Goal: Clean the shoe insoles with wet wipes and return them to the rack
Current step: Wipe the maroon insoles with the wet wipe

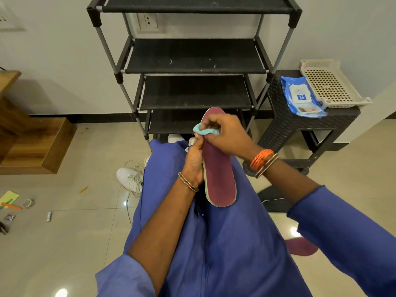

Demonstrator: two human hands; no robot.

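- Holding the maroon insole [218, 179] over the lap, left hand [194, 163] grips its left edge near mid-length, fingers curled round the rim.
- Right hand [227, 133] pinches a crumpled light-blue wet wipe [204, 130] against the insole's upper part, near the toe.
- Insole: maroon top face, pale greenish-grey edge layer, heel end slightly frayed, toe pointing at the rack [195, 61].
- Rack: black fabric shelves on grey tubes, directly ahead; shelves in view hold nothing.
- Second maroon insole [302, 247] on the floor at right, partly hidden by the right sleeve.
- Wipes pack [300, 96]: blue, white flap label; print too small to read. It lies on a dark wicker stool [300, 125] beside a beige perforated tray [330, 84].
- White sneaker [130, 175] on the floor left of the legs; another shoe by the rack mostly hidden.
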